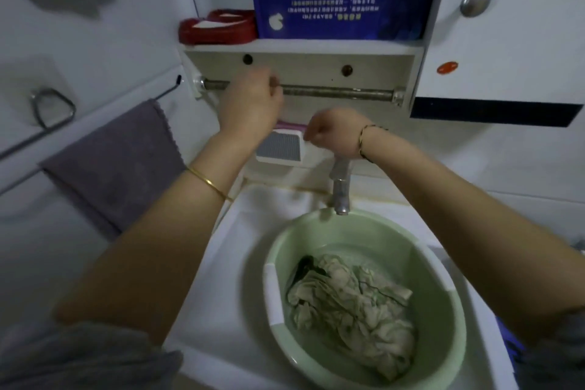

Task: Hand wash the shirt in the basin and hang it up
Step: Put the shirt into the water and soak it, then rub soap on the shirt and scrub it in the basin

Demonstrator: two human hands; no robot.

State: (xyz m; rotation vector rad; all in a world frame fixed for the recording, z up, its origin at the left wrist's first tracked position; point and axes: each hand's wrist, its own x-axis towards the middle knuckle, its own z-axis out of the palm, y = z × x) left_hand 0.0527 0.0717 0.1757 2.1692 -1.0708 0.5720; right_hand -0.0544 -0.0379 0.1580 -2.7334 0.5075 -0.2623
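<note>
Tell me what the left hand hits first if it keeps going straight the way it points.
Most likely the metal rail under the shelf: the left hand reaches up and away from the basin, and its knuckles already overlap the bar. Depth is unclear, so contact cannot be confirmed.

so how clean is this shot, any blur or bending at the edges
Head view: dim, soft focus throughout; the left hand near the metal rail is motion-smeared; wide-angle bending curves the cabinet edges and stretches the forearms; the shirt in the green basin reads clearest; no strong glare.
</note>
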